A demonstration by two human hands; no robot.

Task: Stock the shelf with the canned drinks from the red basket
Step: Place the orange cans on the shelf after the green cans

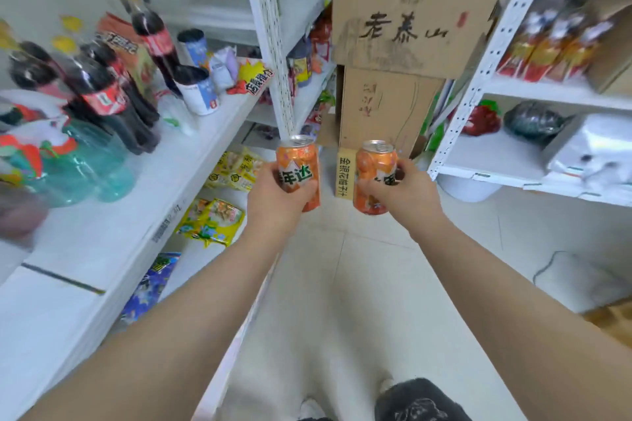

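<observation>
I hold two orange drink cans upright over the aisle floor. My left hand (277,196) wraps around the left orange can (298,161), just right of the white shelf (102,232) on my left. My right hand (400,191) grips the right orange can (374,164) a short way to the right of the first. The two cans are apart, both at about the same height. The red basket is not in view.
Dark cola bottles (102,92), green bottles (85,167) and cups (196,89) stand on the left shelf. Yellow snack bags (212,222) lie on the shelf below. Stacked cardboard boxes (403,44) block the aisle's far end. Another white shelf unit (513,85) stands right.
</observation>
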